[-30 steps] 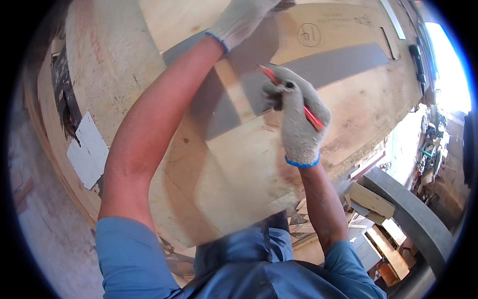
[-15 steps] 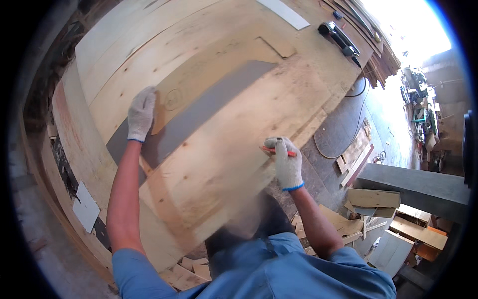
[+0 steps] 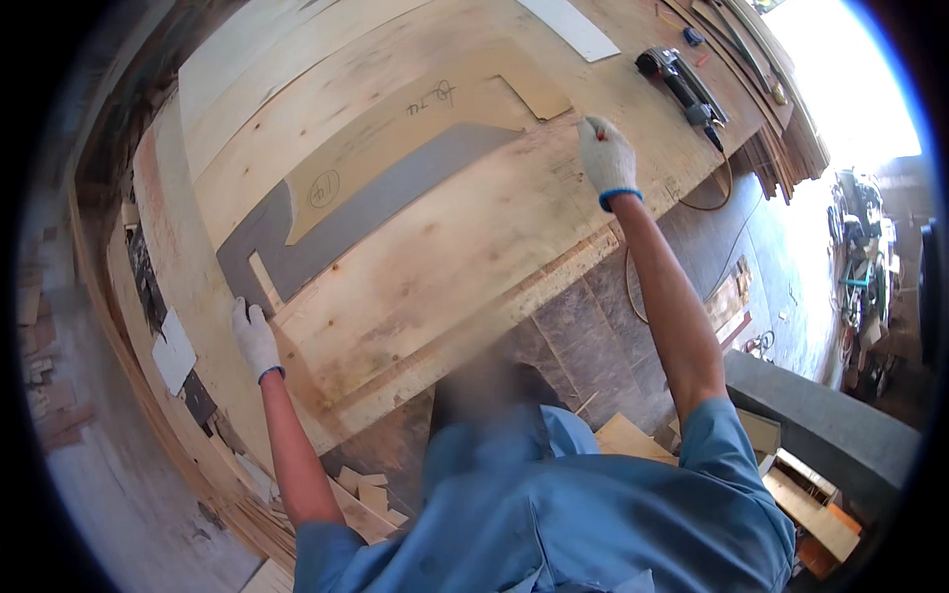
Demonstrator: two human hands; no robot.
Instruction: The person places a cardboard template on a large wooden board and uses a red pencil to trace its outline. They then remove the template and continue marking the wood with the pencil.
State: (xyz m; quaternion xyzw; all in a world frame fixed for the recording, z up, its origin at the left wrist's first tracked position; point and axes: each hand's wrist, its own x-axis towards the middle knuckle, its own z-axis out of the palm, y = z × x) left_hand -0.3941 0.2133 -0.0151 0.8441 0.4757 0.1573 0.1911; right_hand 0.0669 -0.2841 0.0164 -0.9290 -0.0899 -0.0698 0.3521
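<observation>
A long tan cardboard template point(image 3: 395, 124) with handwritten marks lies over a grey, notched sheet point(image 3: 346, 219) on a plywood board. My left hand point(image 3: 257, 341), in a white glove, rests at the near left end of the grey sheet, its fingers stretched out against the corner. Beyond the template's right end, my gloved right hand point(image 3: 607, 163) is closed above the board. A bit of a red pencil point(image 3: 600, 135) shows between its fingers; the rest is hidden in the glove.
A black power tool point(image 3: 682, 94) with a cord lies at the far right of the plywood point(image 3: 415, 287). Near it are a white strip point(image 3: 568, 28) and a blue tape measure point(image 3: 693, 37). Wood offcuts point(image 3: 633, 440) litter the floor, beside a grey beam point(image 3: 820, 415) at right.
My left hand has left the cardboard template's left end and moved nearer to me, to the grey sheet's corner. My right hand has moved forward from the board's near edge with the red pencil.
</observation>
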